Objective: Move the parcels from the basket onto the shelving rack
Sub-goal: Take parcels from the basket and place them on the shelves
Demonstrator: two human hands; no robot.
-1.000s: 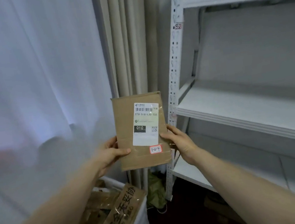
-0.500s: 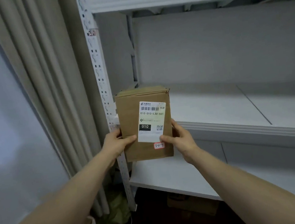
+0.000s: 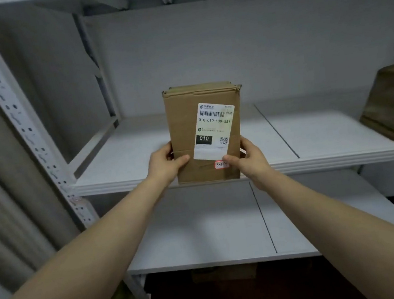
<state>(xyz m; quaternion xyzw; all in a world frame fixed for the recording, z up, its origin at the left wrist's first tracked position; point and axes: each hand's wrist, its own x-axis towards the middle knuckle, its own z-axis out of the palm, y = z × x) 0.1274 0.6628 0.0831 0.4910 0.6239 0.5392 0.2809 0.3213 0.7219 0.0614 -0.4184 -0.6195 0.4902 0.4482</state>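
Fingers (image 3: 182, 159) of left hand (image 3: 165, 164), right hand (image 3: 250, 161) grip parcel (image 3: 182, 121) (tips hidden), perhaps on shelf (image 3: 118, 164)

parcel (image 3: 182, 116) | brown cardboard, white label | held upright | rack shelf (image 3: 123, 163) front edge

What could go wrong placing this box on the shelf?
1. The box is held upright, its base at the front lip of the shelf; let go there, it may tip forward.
2. The left hand and right hand grip only its lower half, so the top could sway.
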